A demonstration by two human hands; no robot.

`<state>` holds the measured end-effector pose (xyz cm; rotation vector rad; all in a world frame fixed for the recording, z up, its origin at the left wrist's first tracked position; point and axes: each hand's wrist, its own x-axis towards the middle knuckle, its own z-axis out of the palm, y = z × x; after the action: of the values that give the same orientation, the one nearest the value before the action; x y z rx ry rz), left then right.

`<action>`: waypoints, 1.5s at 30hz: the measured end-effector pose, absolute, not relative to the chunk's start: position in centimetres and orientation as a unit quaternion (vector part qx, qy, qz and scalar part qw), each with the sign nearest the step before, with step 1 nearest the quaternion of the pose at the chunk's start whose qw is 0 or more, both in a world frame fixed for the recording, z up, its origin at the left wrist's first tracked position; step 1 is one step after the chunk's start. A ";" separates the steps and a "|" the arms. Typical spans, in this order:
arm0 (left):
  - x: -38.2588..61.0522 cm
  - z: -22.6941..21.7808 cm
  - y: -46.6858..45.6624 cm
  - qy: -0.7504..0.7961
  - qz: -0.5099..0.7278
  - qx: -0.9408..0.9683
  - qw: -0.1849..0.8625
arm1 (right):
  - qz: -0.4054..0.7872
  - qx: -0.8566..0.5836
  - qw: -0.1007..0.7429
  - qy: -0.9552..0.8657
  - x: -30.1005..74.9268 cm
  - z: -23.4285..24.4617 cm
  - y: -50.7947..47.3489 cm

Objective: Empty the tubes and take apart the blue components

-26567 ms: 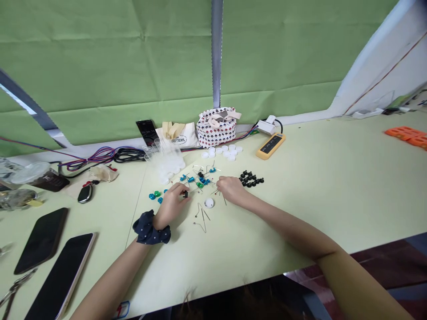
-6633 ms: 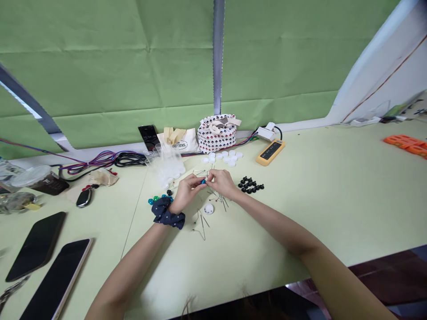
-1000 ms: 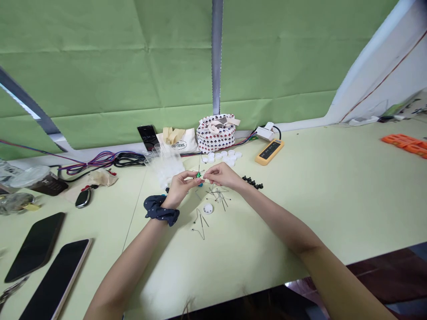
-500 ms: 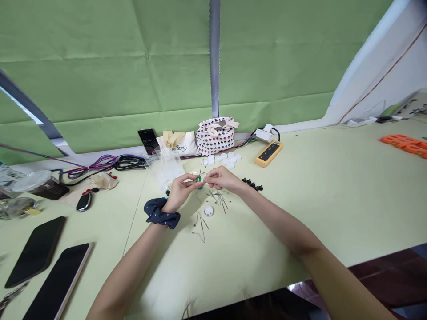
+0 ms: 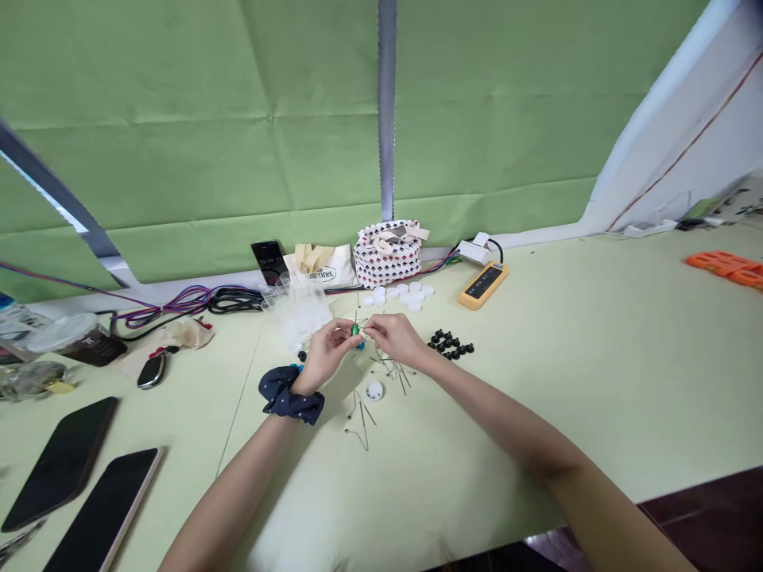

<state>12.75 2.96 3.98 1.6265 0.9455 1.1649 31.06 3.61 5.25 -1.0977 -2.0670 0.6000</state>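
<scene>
My left hand (image 5: 325, 355) and my right hand (image 5: 394, 338) meet at the middle of the table, fingertips pinching a small green bead-like component on thin wire leads (image 5: 356, 329) between them. A blue piece (image 5: 361, 345) shows just below the fingers. Loose metal pins (image 5: 394, 372) lie in front of my right hand, with bent wire (image 5: 360, 425) nearer me and a small white disc (image 5: 373, 390) beside them. A dark blue dotted scrunchie (image 5: 290, 403) circles my left wrist.
Black small parts (image 5: 449, 345) lie right of my hands, and white bottle caps (image 5: 397, 296) and clear plastic cups (image 5: 296, 311) sit beyond them. Further back are a patterned bag (image 5: 386, 254) and a yellow meter (image 5: 483, 285). Two phones (image 5: 63, 462) lie at the left.
My hands stay pinched together around the green component, shifting only slightly. The whole view has tilted a little, so the table items sit lower in the frame.
</scene>
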 end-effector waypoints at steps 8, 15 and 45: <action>12.4 3.4 3.2 0.396 0.442 0.734 0.331 | 0.198 -0.436 0.348 -0.806 31.7 5.2 4.4; 12.8 3.5 3.0 0.404 0.436 0.741 0.312 | 0.123 -0.504 0.314 -0.795 30.8 4.5 4.0; 13.0 3.8 2.7 0.409 0.396 0.792 0.223 | 0.201 -0.469 0.353 -0.784 30.6 3.0 4.4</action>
<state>13.04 2.68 3.78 2.1858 1.1297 1.0924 30.59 4.42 3.02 -1.2128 -2.0292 0.5210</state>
